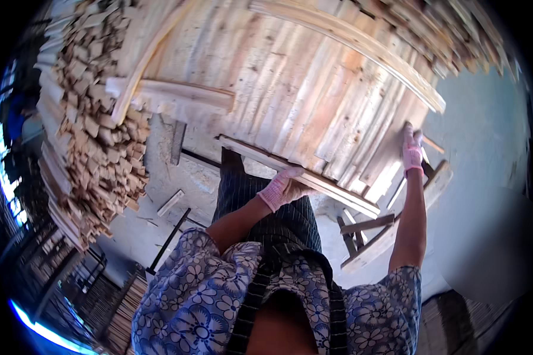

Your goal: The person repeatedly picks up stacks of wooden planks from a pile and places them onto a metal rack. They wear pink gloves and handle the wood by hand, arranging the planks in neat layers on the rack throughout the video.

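Wooden boards (278,77) lie side by side in a wide panel in front of me. Along the panel's near edge runs a narrow wooden strip (337,192). My left hand (283,188), in a pink-cuffed work glove, grips this strip near its middle; part of the fingers is hidden. At the panel's right side, my right hand (413,151), gloved alike, presses against the outermost board (391,145) with its fingers stretched out and pointing away from me.
A long batten (361,44) lies across the boards' far right part. Two more pieces, a short board (177,94) and a thin slat (151,56), cross at the left. Stacked wood pieces (95,118) rise at the left. A wooden trestle (370,242) stands below right.
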`<action>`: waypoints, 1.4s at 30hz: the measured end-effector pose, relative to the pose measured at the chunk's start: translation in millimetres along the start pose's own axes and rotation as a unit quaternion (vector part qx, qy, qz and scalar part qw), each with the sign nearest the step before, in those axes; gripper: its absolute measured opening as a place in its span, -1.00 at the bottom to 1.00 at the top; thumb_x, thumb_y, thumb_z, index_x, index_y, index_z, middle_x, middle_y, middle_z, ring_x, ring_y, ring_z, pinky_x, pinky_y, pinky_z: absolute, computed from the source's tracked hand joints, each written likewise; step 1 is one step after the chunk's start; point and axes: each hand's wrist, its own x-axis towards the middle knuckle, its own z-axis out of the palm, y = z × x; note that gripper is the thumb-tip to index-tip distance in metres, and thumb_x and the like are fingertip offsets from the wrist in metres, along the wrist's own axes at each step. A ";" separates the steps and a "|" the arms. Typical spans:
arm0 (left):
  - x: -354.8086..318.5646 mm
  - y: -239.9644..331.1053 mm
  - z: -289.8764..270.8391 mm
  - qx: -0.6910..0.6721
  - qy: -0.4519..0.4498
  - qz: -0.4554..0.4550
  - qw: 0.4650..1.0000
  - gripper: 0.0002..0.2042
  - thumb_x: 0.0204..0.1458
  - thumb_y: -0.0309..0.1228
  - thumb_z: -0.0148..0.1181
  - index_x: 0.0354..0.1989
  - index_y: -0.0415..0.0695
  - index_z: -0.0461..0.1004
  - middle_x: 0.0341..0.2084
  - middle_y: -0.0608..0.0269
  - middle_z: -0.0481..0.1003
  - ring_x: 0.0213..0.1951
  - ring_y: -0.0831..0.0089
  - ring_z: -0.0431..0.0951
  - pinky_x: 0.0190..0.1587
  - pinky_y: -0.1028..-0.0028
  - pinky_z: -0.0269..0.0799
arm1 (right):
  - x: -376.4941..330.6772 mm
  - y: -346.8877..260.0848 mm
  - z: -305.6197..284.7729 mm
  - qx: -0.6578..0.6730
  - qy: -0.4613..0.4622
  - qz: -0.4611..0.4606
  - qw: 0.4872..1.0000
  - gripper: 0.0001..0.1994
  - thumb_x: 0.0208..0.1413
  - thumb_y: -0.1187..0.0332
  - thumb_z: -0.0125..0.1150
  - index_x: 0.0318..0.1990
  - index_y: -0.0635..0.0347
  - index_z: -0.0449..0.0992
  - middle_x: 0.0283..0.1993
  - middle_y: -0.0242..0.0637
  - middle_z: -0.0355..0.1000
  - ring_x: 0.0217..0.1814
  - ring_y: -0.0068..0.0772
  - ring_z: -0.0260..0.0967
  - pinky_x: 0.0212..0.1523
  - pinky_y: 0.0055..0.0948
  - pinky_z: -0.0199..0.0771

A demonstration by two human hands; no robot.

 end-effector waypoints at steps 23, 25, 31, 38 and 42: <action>-108.3 210.5 48.3 0.333 0.140 0.132 0.923 -0.41 0.05 -0.03 0.32 0.16 -0.18 0.42 0.06 -0.07 0.43 0.14 0.02 0.45 0.20 -0.02 0.43 | -180.1 33.3 123.5 -0.527 -0.017 -0.550 0.647 -0.41 0.11 0.26 0.22 0.32 -0.47 0.32 0.11 -0.20 0.34 0.08 -0.05 0.35 0.14 0.03 0.33; -103.1 212.2 68.3 0.333 0.171 0.108 0.921 -0.44 0.07 -0.02 0.30 0.15 -0.12 0.44 0.04 -0.06 0.45 0.11 0.01 0.46 0.19 -0.01 0.44 | -182.2 26.4 126.2 -0.483 -0.005 -0.594 0.643 -0.39 0.13 0.28 0.15 0.35 -0.55 0.27 0.19 -0.20 0.30 0.15 -0.05 0.31 0.15 0.03 0.32; -105.4 206.1 39.7 0.236 0.101 0.156 0.954 -0.46 0.05 0.01 0.33 0.10 -0.09 0.50 -0.01 0.11 0.53 0.06 0.18 0.52 0.17 0.04 0.42 | -200.5 -0.6 131.7 -0.462 -0.078 -0.570 0.675 -0.50 0.18 0.04 0.21 0.30 -0.34 0.37 0.17 -0.13 0.32 0.12 0.05 0.33 0.10 0.08 0.34; -223.3 214.0 68.5 0.444 0.268 0.218 0.827 -0.49 0.07 -0.15 0.34 0.15 -0.14 0.43 -0.09 0.09 0.56 -0.04 0.28 0.59 0.02 0.29 0.53 | -274.7 -30.6 202.5 -0.503 -0.083 -0.486 0.710 -0.28 0.12 0.08 0.26 0.42 -0.01 0.18 0.25 0.05 0.21 0.32 0.21 0.14 0.37 0.17 0.10; -331.0 271.1 -32.9 0.507 0.428 0.419 0.620 -0.44 0.08 -0.16 0.32 0.21 -0.18 0.39 -0.01 0.04 0.55 0.01 0.29 0.58 0.06 0.35 0.51 | -354.1 -52.4 352.0 -0.378 -0.323 -0.604 0.623 -0.48 0.16 0.20 0.19 0.27 0.14 0.38 -0.04 0.11 0.43 -0.01 0.18 0.40 0.03 -0.02 0.43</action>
